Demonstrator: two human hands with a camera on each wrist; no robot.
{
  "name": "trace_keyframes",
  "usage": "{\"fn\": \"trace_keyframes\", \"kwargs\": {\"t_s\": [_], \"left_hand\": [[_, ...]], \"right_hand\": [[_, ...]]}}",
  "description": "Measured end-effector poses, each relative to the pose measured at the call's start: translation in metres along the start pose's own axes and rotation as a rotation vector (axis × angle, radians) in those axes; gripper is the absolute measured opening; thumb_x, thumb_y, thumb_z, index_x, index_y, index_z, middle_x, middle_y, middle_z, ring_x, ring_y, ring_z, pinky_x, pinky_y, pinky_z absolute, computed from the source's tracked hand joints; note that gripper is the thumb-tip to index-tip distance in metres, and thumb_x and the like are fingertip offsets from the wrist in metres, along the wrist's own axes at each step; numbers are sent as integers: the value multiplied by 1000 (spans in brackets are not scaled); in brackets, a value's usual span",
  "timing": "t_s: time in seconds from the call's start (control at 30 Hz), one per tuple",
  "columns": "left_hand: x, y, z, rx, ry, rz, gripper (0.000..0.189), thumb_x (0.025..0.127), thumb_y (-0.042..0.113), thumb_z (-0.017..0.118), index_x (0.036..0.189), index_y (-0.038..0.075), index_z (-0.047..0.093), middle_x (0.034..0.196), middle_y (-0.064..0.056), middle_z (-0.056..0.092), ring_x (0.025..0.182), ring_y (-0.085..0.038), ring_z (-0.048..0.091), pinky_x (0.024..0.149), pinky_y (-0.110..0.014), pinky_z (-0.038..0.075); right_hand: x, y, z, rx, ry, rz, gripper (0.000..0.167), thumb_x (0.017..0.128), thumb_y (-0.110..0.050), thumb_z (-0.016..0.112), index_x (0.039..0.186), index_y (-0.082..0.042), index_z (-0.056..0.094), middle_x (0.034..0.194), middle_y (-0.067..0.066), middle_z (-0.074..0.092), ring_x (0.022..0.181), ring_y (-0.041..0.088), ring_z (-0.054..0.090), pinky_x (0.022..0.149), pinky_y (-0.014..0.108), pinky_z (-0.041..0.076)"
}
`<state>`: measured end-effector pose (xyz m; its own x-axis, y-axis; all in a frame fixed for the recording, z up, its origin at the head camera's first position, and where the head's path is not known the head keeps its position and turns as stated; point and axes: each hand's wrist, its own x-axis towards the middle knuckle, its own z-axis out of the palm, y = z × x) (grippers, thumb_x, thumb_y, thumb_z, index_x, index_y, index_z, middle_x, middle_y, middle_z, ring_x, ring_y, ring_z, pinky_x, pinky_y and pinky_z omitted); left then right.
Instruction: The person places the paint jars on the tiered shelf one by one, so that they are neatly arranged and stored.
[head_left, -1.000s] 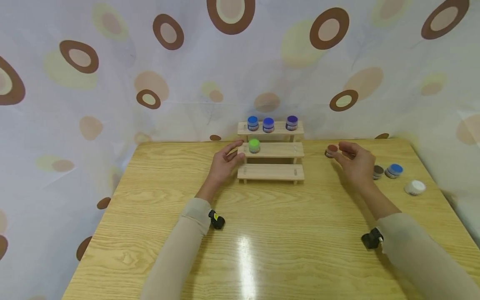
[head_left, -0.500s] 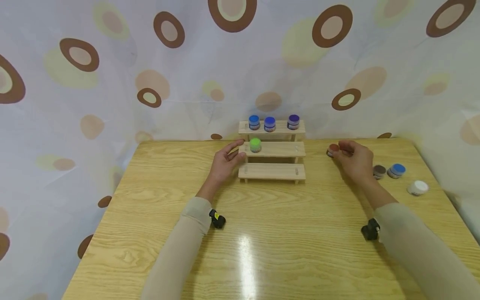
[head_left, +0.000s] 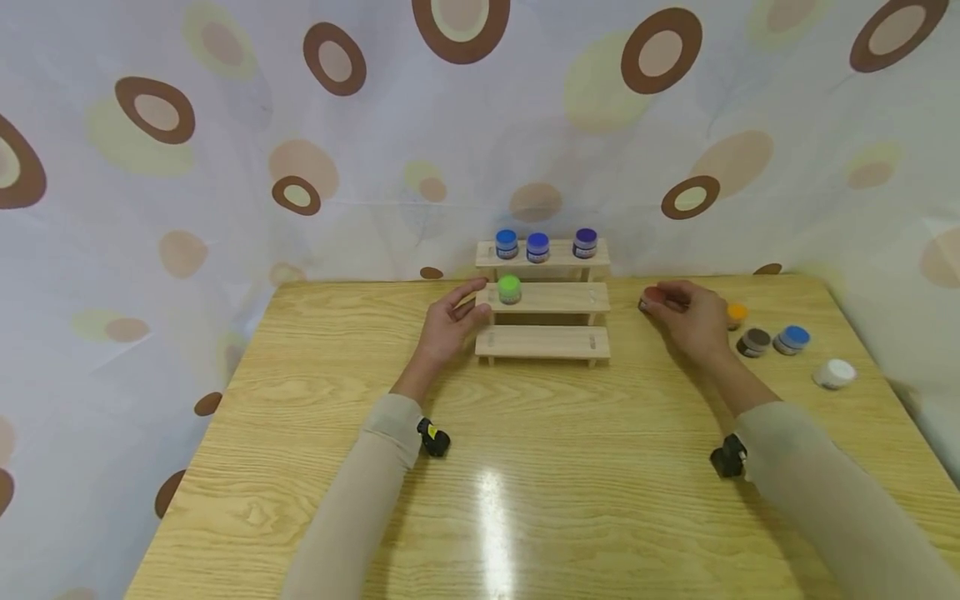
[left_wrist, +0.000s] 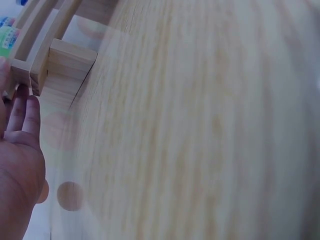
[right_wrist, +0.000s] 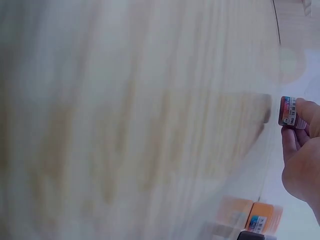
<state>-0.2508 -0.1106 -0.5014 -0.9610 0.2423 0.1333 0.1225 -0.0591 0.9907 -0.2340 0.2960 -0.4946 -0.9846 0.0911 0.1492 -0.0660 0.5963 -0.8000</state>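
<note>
In the head view, my right hand (head_left: 693,325) pinches a small paint jar with a dark red lid (head_left: 651,298) between thumb and fingers. The right wrist view shows this paint jar (right_wrist: 288,111) raised off the tabletop, its label facing the camera. My left hand (head_left: 447,327) holds the left end of a three-step wooden display rack (head_left: 555,298), thumb at the front and fingers behind the middle step. A paint jar with a green lid (head_left: 509,290) stands at that step's left end. Three blue and purple paint jars (head_left: 537,247) stand on the top step.
Right of my right hand stand paint jars with an orange lid (head_left: 737,315), a dark brown lid (head_left: 753,342) and a blue lid (head_left: 792,340). A white jar (head_left: 835,374) is nearer the right edge of the wooden table (head_left: 600,483). A patterned cloth (head_left: 420,125) hangs behind.
My right hand has lifted the dark red-lidded paint jar and moved it left, uncovering the orange-lidded jar. The left hand has stayed at the rack.
</note>
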Motion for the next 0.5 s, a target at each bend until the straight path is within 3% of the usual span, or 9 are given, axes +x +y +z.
{"fn": "trace_keyframes", "kwargs": {"t_s": [0.5], "left_hand": [[1, -2, -1, 25, 1, 6, 48, 104, 12, 68, 151, 8, 59, 160, -4, 51, 142, -30, 56, 108, -34, 55]], "right_hand": [[-11, -32, -1, 21, 32, -113, 45, 100, -19, 78, 136, 6, 67, 127, 27, 70, 116, 45, 69, 79, -1, 48]]}}
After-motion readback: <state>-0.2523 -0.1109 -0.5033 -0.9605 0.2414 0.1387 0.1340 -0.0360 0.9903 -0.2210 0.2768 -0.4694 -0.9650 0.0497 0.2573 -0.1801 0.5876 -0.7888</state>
